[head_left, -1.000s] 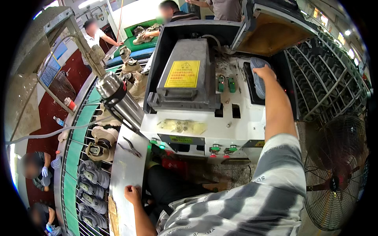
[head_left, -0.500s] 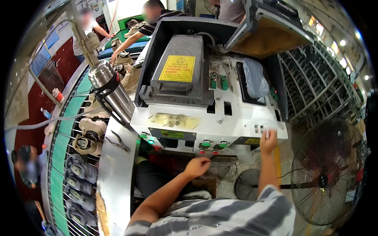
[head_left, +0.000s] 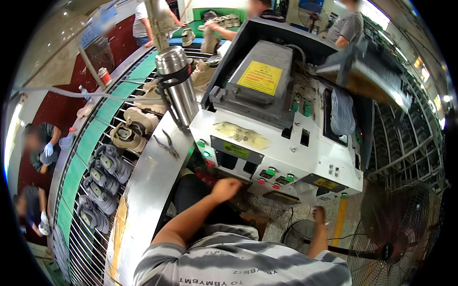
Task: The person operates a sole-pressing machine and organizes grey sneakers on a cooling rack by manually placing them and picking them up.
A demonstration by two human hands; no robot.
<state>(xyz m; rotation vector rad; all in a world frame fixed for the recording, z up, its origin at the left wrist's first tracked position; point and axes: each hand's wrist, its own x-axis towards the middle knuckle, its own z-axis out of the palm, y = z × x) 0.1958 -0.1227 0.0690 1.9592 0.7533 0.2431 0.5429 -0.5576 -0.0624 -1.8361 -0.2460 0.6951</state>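
Note:
My left hand is loosely closed in front of the machine's lower front panel, with nothing visible in it. Below the machine's right front corner is my right hand, its fingers curled and seemingly holding nothing. Both hands are apart from the white machine. A grey-blue shoe sole lies in the dark tray at the machine's right. Over and behind it, the hinged lid is blurred and tilted. Green and red push buttons line the front panel.
At left, grey and beige shoes stand on a roller conveyor. A steel flask and pliers rest on the metal ledge. A floor fan stands at right, beside shoe racks. Other people work at the far side and left.
My right hand has dropped from the machine's right front corner to below it. My left hand stays closed. The lid hangs lower over the sole, and the view has turned left.

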